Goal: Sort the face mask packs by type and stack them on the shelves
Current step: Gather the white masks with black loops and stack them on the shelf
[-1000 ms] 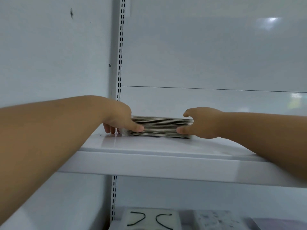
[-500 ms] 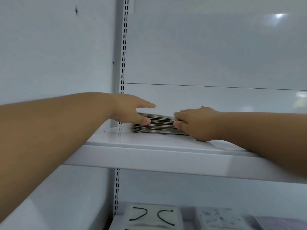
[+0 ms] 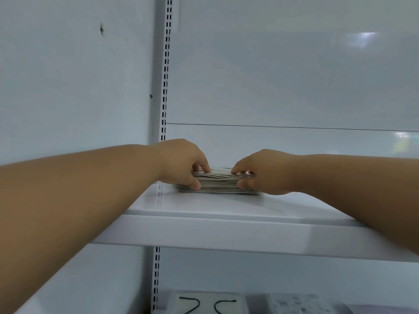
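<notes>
White shelving unit, plain back panel, slotted upright (image 3: 166,87) at left. Stack of mask packs (image 3: 217,183) sits on the upper shelf (image 3: 226,230), toward the back, near the upright.

Change: half a second ago the left hand's index was stretched flat over the top and the right hand lay over the stack's right end; now both have curled in. Left hand (image 3: 183,164) pinches the left end, thumb on the front edge, fingers on top. Right hand (image 3: 263,171) does the same at the right end. Both grips closed on the stack. Likely squaring the edges or about to shift the pile; this type looks placed, just being tidied.

Around: lower shelf shows a white pack with black curved marks (image 3: 207,305) and a speckled pack (image 3: 294,304) beside it, both cut off by the frame. Nothing blocks the stack; the upright and side wall limit any slide leftward.
</notes>
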Demonstrator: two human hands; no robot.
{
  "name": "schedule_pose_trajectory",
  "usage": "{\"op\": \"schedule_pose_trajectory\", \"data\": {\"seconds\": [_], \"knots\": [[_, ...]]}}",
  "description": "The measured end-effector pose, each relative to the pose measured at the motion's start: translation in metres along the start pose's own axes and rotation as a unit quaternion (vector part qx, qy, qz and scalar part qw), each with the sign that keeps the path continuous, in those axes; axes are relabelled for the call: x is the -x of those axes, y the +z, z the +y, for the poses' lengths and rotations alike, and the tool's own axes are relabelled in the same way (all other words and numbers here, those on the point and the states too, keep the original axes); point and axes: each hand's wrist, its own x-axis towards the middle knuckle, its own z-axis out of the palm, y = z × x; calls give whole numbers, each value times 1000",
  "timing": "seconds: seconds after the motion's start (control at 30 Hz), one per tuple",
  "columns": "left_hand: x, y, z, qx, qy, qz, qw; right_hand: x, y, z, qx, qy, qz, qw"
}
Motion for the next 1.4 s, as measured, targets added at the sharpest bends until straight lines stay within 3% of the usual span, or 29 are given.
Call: {"op": "schedule_pose_trajectory", "data": {"seconds": [0.33,0.6,1.17,1.4], "knots": [[0,-9,5,45,7,22,999,5,-1,6,-39,-7,57,998],[0,-33,39,17,-13,60,998,32,-24,62,-70,67,138,986],[-93,-46,363,51,81,5,995,211,-11,278,-73,113,175,975],[-147,-53,467,46,127,-32,990,265,-24,369,-29,178,190,965]]}}
